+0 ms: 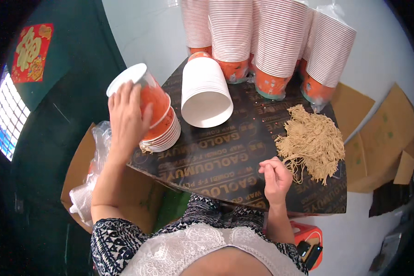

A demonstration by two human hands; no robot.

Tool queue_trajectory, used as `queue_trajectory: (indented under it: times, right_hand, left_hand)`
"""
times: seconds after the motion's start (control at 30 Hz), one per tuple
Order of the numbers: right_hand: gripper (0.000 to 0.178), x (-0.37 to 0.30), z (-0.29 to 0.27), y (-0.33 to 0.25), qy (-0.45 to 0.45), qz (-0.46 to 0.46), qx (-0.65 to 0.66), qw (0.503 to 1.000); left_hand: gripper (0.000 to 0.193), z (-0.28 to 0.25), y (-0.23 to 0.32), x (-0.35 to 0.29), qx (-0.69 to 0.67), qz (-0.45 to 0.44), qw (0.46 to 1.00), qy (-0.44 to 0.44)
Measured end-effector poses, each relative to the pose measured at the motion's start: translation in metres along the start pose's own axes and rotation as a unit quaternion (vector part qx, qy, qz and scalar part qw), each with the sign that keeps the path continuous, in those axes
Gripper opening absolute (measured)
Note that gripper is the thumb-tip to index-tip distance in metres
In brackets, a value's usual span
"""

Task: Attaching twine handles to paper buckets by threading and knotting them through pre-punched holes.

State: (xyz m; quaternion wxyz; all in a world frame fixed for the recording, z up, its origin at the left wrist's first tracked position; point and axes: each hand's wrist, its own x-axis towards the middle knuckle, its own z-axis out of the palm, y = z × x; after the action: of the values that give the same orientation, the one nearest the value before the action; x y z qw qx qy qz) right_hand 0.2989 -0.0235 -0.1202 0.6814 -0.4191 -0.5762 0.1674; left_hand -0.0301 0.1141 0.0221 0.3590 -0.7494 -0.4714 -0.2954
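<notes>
Several cup stacks (pixel 280 41) far | left hand (pixel 125 112) gripping orange cup (pixel 154 102) | right hand (pixel 276 178) curled closed, contents unclear, near strings (pixel 313 143)

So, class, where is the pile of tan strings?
In the head view, the tan strings lie at the right of the dark tabletop, beside the right hand, in front of the cup stacks.

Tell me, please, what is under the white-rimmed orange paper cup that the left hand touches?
Under it is a nested stack of similar orange cups, with tan strings showing at the bottom. The cups cover their own insides and the black tabletop beneath.
</notes>
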Motion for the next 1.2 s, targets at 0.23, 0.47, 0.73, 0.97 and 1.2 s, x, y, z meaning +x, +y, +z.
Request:
queue_trajectory:
  times: [0.23, 0.47, 0.73, 0.97, 1.2]
  right_hand:
    - [0.013, -0.002, 0.0, -0.002, -0.011, 0.021, -0.009, 1.0]
    - [0.01, -0.004, -0.002, -0.006, -0.01, 0.029, -0.022, 0.999]
    - [0.011, -0.007, -0.05, -0.02, 0.156, 0.022, -0.047, 0.986]
    - [0.015, -0.012, -0.09, -0.023, 0.274, 0.03, -0.055, 0.96]
    - [0.014, -0.013, -0.097, -0.014, 0.278, 0.039, -0.045, 0.959]
  left_hand:
    - [0.041, 0.012, 0.027, -0.032, -0.041, 0.004, 0.999, 0.011]
    - [0.025, 0.057, 0.074, -0.007, -0.222, 0.113, 0.966, 0.065]
    - [0.017, 0.13, 0.086, 0.041, -0.199, 0.12, 0.967, 0.106]
    - [0.014, 0.122, 0.092, 0.042, -0.127, 0.096, 0.984, 0.074]
    - [0.008, 0.107, 0.096, 0.039, -0.077, 0.058, 0.995, -0.037]
